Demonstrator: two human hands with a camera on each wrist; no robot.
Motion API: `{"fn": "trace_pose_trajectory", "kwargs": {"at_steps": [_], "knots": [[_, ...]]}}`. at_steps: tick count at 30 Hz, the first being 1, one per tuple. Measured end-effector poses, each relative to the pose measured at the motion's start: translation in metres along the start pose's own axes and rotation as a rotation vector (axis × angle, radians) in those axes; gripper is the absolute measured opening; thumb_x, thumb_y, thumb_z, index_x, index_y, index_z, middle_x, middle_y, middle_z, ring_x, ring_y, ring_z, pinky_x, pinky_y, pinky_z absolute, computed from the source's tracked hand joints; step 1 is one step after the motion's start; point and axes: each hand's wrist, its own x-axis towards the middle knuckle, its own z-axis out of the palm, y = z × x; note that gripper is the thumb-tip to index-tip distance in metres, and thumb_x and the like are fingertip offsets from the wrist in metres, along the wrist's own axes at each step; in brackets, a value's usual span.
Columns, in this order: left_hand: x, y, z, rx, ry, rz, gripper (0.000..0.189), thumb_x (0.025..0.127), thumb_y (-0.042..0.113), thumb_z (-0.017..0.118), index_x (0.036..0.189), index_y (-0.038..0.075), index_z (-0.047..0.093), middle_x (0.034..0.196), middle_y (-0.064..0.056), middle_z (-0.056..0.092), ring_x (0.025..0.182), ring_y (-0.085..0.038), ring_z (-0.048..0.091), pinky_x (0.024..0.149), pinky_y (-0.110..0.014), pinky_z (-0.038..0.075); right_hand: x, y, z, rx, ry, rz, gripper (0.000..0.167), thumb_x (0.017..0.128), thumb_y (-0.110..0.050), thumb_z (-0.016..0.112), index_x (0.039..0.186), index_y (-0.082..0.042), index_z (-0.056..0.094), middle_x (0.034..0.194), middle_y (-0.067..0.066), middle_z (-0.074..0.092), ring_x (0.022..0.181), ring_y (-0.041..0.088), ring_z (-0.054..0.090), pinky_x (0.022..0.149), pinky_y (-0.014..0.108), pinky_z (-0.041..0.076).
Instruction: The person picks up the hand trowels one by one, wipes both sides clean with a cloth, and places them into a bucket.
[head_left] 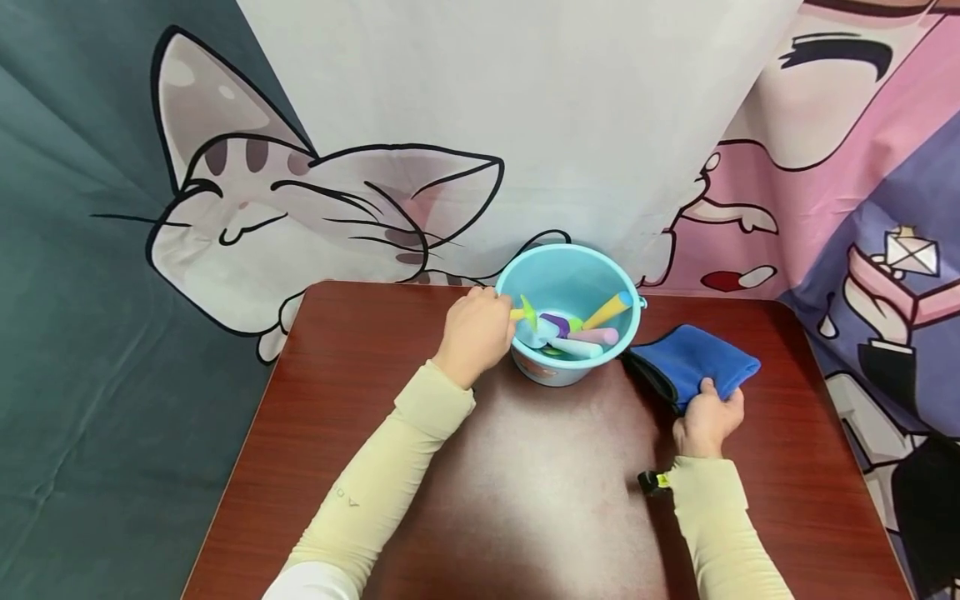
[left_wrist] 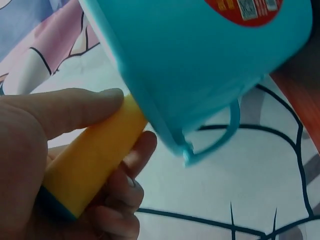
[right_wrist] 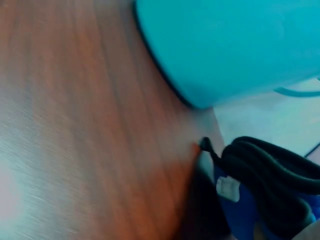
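My left hand (head_left: 476,333) grips the yellow handle (left_wrist: 95,155) of a toy tool at the left rim of a light blue bucket (head_left: 551,373). A green end (head_left: 528,312) of that tool shows over the bucket's opening. Inside the bucket lie several plastic toy pieces, among them a yellow one (head_left: 607,310), a pink one (head_left: 596,337) and a pale blue one (head_left: 576,347). To the bucket's right, my right hand (head_left: 707,419) holds a blue fabric pouch (head_left: 693,358) by its near edge. Its black trim (right_wrist: 270,187) and a small white label show in the right wrist view.
The bucket stands toward the back edge of a reddish-brown wooden table (head_left: 390,333). Behind it hangs a printed cloth (head_left: 555,108) with a cartoon cat. A small black object with a yellow-green part (head_left: 654,482) is beside the right cuff.
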Motion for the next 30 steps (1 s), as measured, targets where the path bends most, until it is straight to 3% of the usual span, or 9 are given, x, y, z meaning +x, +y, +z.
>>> {"fn": "trace_pose_trajectory", "kwargs": {"at_steps": [6,10,13,19,22,26,30], "knots": [[0.003,0.011,0.002,-0.007,-0.002,-0.033,0.011,0.086,0.016,0.066,0.092,0.008,0.072,0.087,-0.007,0.063,0.084,-0.025,0.057,0.069,-0.035,0.05,-0.017,0.013,-0.009,-0.057,-0.053,0.096,0.055,0.104,0.0,0.04,0.155,-0.004,0.021,0.155,0.008,0.032,0.139,0.018,0.035,0.108,0.02,0.034],[0.005,0.017,0.002,-0.055,0.001,-0.024,0.003,0.081,0.012,0.065,0.081,0.01,0.068,0.081,-0.005,0.058,0.081,-0.025,0.056,0.067,-0.035,0.047,-0.033,0.014,-0.019,-0.116,-0.166,0.245,0.066,0.106,-0.007,0.038,0.158,-0.008,-0.002,0.162,0.011,0.011,0.147,0.015,0.019,0.116,0.028,0.024],[0.006,0.02,0.003,-0.071,-0.018,-0.012,0.004,0.081,0.012,0.066,0.083,0.011,0.069,0.084,-0.004,0.06,0.083,-0.024,0.057,0.069,-0.035,0.047,-0.046,0.012,-0.026,-0.175,-0.239,0.307,0.071,0.107,-0.013,0.038,0.157,-0.011,-0.011,0.16,0.012,0.006,0.145,0.015,0.018,0.117,0.031,0.022],[0.004,0.026,0.007,-0.112,-0.066,0.017,0.019,0.085,0.016,0.066,0.102,0.014,0.075,0.1,-0.003,0.067,0.095,-0.024,0.06,0.079,-0.037,0.048,-0.064,0.007,-0.037,-0.241,-0.275,0.274,0.076,0.107,-0.015,0.042,0.153,-0.01,-0.019,0.15,0.009,0.012,0.136,0.013,0.028,0.115,0.031,0.028],[0.001,0.028,0.01,-0.132,-0.064,0.035,0.022,0.086,0.016,0.063,0.104,0.015,0.076,0.101,-0.002,0.068,0.095,-0.022,0.059,0.078,-0.036,0.046,-0.071,0.005,-0.041,-0.281,-0.292,0.27,0.083,0.106,-0.016,0.042,0.152,-0.013,-0.027,0.159,0.016,-0.006,0.148,0.019,0.016,0.119,0.036,0.023],[-0.004,0.029,0.015,-0.171,-0.036,0.045,0.021,0.09,0.018,0.062,0.104,0.016,0.076,0.099,-0.001,0.068,0.091,-0.021,0.057,0.073,-0.034,0.044,-0.078,0.004,-0.044,-0.361,-0.272,0.249,0.086,0.105,-0.017,0.045,0.153,-0.014,-0.026,0.161,0.019,-0.015,0.15,0.025,0.01,0.118,0.036,0.025],[-0.012,0.031,0.018,-0.231,-0.022,0.059,0.022,0.094,0.024,0.064,0.112,0.016,0.075,0.106,-0.001,0.07,0.098,-0.022,0.06,0.079,-0.037,0.048,-0.084,0.004,-0.049,-0.457,-0.275,0.198,0.083,0.105,-0.017,0.047,0.156,-0.012,-0.017,0.162,0.019,-0.007,0.147,0.028,0.016,0.114,0.033,0.029]]}}
